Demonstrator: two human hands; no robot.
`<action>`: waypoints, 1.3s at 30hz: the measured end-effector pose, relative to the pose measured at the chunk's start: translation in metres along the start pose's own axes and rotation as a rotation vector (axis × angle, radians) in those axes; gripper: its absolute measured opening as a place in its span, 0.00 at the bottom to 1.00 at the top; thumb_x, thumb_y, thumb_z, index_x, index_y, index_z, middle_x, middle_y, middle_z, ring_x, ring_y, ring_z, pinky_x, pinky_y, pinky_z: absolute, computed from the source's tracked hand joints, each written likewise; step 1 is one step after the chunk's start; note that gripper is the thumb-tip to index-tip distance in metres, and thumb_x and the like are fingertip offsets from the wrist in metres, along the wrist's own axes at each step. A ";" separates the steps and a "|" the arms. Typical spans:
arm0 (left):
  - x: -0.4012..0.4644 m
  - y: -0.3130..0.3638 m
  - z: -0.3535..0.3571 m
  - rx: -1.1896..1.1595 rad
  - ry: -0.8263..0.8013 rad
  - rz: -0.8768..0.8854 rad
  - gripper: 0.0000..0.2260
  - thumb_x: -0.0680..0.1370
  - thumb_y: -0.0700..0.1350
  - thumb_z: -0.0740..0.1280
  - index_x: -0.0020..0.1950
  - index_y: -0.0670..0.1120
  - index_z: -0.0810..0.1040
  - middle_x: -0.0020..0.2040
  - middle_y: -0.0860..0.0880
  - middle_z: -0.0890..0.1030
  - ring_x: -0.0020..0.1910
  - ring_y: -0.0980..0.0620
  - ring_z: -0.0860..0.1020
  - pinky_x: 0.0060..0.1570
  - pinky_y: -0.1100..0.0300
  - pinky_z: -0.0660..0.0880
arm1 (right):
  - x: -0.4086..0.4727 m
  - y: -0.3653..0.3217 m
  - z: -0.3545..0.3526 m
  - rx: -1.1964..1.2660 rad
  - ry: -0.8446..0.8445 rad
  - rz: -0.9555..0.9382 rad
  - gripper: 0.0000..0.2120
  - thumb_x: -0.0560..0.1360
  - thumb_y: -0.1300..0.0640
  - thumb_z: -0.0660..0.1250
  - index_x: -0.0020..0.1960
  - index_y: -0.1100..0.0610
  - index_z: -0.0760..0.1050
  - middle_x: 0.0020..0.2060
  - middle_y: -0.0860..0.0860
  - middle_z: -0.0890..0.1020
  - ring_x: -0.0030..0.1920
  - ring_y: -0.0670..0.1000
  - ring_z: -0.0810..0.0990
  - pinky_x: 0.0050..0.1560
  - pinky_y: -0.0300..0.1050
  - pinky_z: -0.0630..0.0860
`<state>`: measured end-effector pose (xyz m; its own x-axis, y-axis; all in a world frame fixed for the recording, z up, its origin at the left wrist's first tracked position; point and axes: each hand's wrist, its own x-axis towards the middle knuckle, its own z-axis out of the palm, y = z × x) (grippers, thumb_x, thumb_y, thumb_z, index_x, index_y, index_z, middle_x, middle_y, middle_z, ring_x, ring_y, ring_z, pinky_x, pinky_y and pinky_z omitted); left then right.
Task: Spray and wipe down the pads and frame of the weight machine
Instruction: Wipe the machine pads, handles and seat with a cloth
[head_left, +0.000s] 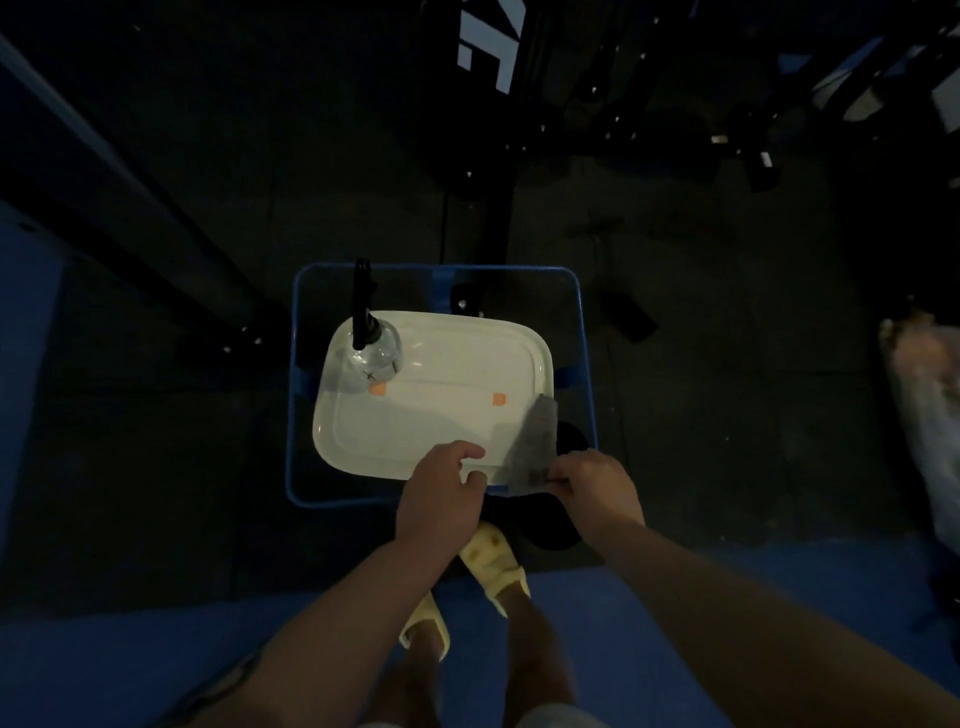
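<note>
A clear spray bottle (375, 349) with a black trigger head stands on the far left corner of a white tray (441, 415). A grey cloth (530, 447) lies over the tray's near right edge. My right hand (597, 488) pinches the cloth's near end. My left hand (441, 493) rests at the tray's near edge with its fingers curled, close to the cloth; I cannot tell if it touches it. The weight machine's black frame (493, 156) stands beyond the tray in dim light.
The tray sits on a blue-rimmed stand (584, 353). A dark beam (130, 197) runs diagonally at the left. More black machine parts (753, 130) crowd the upper right. A pale bag (924, 415) is at the right edge. My feet in yellow slippers (493, 561) are below.
</note>
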<state>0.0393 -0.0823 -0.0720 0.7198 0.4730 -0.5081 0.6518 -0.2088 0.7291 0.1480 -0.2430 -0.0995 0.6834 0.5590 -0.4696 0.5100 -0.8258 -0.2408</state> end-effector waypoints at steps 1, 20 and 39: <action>-0.001 0.001 -0.001 0.001 0.002 0.007 0.12 0.78 0.40 0.62 0.60 0.51 0.75 0.54 0.56 0.72 0.55 0.57 0.71 0.56 0.61 0.69 | -0.001 -0.001 -0.003 0.007 -0.022 0.005 0.08 0.77 0.54 0.65 0.52 0.55 0.81 0.50 0.51 0.81 0.54 0.51 0.76 0.52 0.44 0.73; -0.038 0.098 -0.026 0.126 -0.062 0.267 0.12 0.78 0.42 0.63 0.58 0.55 0.76 0.60 0.55 0.75 0.57 0.55 0.74 0.58 0.57 0.71 | -0.083 -0.018 -0.107 0.367 0.403 0.285 0.05 0.81 0.47 0.57 0.49 0.47 0.63 0.35 0.44 0.74 0.32 0.44 0.72 0.29 0.40 0.64; -0.123 0.242 0.186 0.329 -0.267 0.425 0.13 0.78 0.44 0.64 0.61 0.55 0.75 0.60 0.57 0.74 0.56 0.59 0.74 0.54 0.61 0.73 | -0.245 0.200 -0.156 0.519 0.564 0.547 0.04 0.80 0.46 0.59 0.50 0.43 0.65 0.41 0.42 0.76 0.38 0.39 0.74 0.31 0.35 0.66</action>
<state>0.1533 -0.3505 0.0815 0.9410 0.0670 -0.3317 0.3024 -0.6065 0.7353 0.1643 -0.5332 0.1002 0.9806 -0.0751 -0.1813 -0.1605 -0.8383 -0.5211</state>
